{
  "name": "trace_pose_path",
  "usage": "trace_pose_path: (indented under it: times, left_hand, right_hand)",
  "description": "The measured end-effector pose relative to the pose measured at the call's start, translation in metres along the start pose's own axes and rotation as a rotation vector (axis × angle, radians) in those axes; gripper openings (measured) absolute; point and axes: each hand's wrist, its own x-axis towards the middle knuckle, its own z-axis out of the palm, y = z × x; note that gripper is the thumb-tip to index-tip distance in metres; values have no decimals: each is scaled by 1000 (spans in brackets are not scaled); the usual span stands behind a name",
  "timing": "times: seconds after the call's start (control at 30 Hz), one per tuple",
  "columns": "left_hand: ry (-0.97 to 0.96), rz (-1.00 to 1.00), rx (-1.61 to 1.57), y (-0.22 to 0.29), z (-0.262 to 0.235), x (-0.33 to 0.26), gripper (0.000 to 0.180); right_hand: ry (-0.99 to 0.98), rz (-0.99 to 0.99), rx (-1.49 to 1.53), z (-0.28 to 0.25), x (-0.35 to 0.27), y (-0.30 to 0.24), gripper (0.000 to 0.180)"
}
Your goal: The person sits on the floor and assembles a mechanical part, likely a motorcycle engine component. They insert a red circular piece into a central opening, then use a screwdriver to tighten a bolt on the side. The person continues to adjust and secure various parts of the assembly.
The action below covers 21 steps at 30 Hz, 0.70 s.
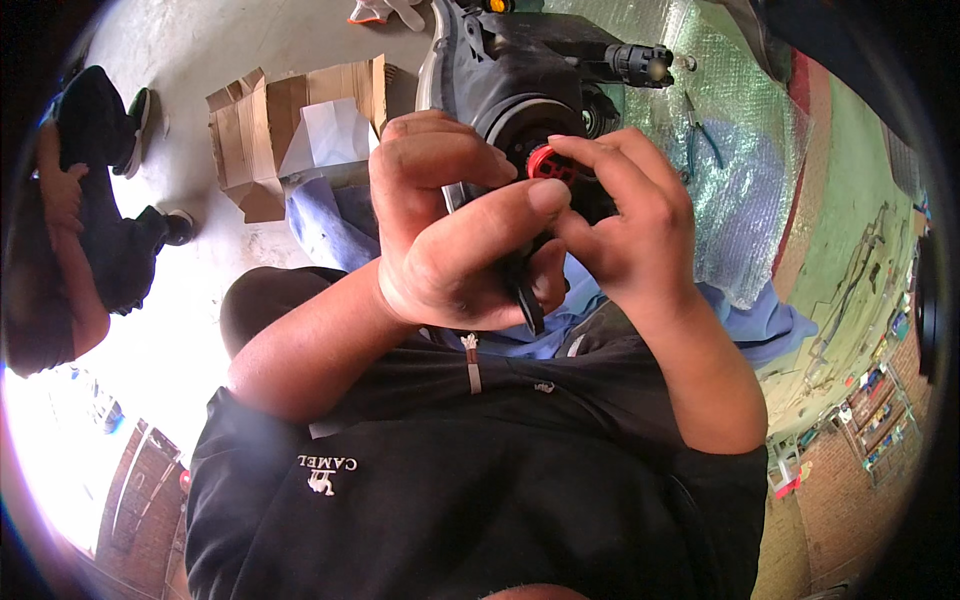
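Observation:
In front of my chest, my left hand (450, 225) is closed, its thumb and curled fingers around a black object mostly hidden by the hand. A narrow dark end (528, 305) of it sticks out below the palm. My right hand (635, 205) pinches a small red round part (543, 160) with openings in its face, index fingertip on its rim. The two thumbs are close together. Just beyond both hands lies a black car headlight housing (530, 60), with a round opening facing me. My fingers cover part of that opening.
Clear bubble wrap (735, 210) and blue cloth (755, 325) lie under and beside the headlight. Pliers (704, 140) rest on the wrap. An opened cardboard box (250, 140) with white paper (335, 133) lies left, near a person (95, 200) in dark clothes. A white glove (385, 12) lies at the far edge.

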Motion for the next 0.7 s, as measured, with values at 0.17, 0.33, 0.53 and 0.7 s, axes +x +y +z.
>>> trace_pose_path:
  times: [0.17, 0.33, 0.53, 0.7]
  left_hand:
    - [1, -17, -19, 0, 1, -1, 45]
    - [10, -23, -36, -2, 1, -1, 44]
    - [34, 21, -37, -4, 3, -3, 43]
    - [40, -36, -48, 2, 4, -1, 43]
  right_hand:
    - [-3, -59, 2, -2, 3, 0, 36]
    - [-23, -54, 14, -1, 5, 0, 35]
    - [-15, -60, -20, 2, 3, -1, 37]
    - [-4, -89, -47, 5, 1, -4, 38]
